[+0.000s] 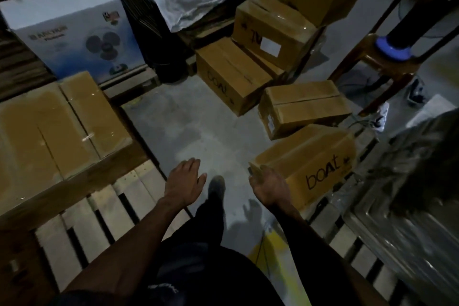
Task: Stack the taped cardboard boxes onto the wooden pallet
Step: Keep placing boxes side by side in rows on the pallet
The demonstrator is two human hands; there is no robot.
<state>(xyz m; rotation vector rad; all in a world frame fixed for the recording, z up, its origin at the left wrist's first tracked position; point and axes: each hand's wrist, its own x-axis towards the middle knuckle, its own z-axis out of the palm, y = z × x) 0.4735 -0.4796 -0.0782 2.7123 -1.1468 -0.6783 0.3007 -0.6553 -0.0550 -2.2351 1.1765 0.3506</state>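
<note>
Nothing is gripped: both the left hand [185, 182] and right hand [269, 187] are held open over the floor. At two o'clock of the right hand, touching its fingertips, a taped box [308, 164] is seen; the wooden pallet [99, 221] lies at eight o'clock.

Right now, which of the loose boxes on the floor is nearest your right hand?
The boat-printed box lying closest to the camera: the right hand is at its near corner. The other boat box lies farther off.

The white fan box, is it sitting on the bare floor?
No, the white fan box stands on the wooden pallet, behind the taped cardboard boxes already stacked there.
</note>
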